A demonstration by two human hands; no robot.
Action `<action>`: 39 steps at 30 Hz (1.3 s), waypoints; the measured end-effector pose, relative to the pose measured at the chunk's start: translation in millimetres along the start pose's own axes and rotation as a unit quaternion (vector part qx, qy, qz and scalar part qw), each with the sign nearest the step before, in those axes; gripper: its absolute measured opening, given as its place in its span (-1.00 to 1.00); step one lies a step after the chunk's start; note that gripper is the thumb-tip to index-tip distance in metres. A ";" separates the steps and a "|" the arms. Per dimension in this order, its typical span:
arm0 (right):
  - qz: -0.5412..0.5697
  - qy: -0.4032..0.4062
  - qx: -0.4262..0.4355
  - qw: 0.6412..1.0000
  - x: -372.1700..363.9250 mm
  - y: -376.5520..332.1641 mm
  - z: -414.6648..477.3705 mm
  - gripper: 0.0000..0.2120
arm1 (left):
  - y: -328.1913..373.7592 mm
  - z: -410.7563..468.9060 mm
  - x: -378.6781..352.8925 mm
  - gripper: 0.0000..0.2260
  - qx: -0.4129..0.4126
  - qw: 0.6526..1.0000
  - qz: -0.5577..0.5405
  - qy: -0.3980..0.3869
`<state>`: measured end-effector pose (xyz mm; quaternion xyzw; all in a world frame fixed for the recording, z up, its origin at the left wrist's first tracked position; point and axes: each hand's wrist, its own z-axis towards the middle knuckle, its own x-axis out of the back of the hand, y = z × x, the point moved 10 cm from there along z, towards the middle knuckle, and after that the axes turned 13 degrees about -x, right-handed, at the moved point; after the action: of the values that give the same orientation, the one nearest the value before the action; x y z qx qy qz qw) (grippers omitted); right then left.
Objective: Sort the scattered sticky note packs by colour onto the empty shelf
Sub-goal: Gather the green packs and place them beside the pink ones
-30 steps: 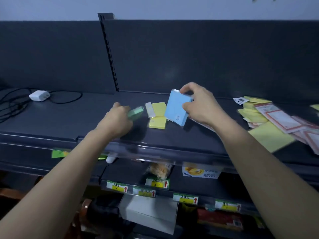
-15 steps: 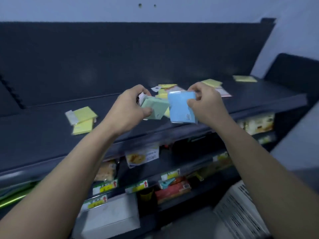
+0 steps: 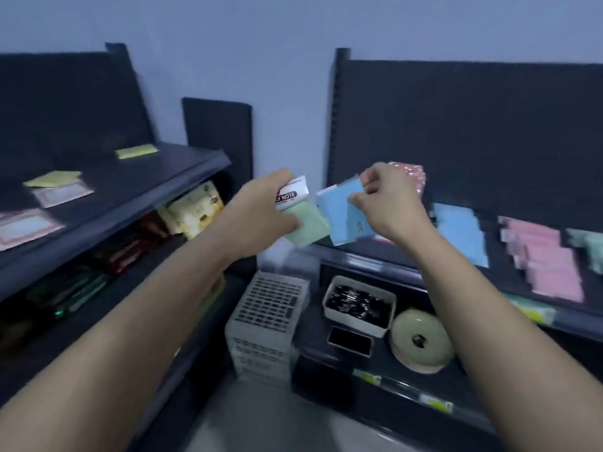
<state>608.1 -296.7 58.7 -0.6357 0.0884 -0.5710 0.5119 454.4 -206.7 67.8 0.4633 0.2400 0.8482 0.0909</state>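
Left hand grips green pack; right hand pinches blue pack just beside.

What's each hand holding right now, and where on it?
The left hand grips the green pack along its left edge; the right hand pinches the blue pack at its upper right corner.

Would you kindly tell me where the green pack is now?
Head view, centre: the green pack is gripped in the left hand, just left of the blue pack in the right hand.
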 end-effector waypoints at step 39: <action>-0.160 -0.091 -0.374 0.909 107.7 386.5 149.5 -0.82 | 90.6 261.5 -336.9 -0.80 -0.109 0.958 -0.092 -0.247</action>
<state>948.5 -467.4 -137.1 -0.8354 0.1457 -0.5101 0.1440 864.2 -327.9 -18.7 0.6218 0.1570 0.7163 0.2748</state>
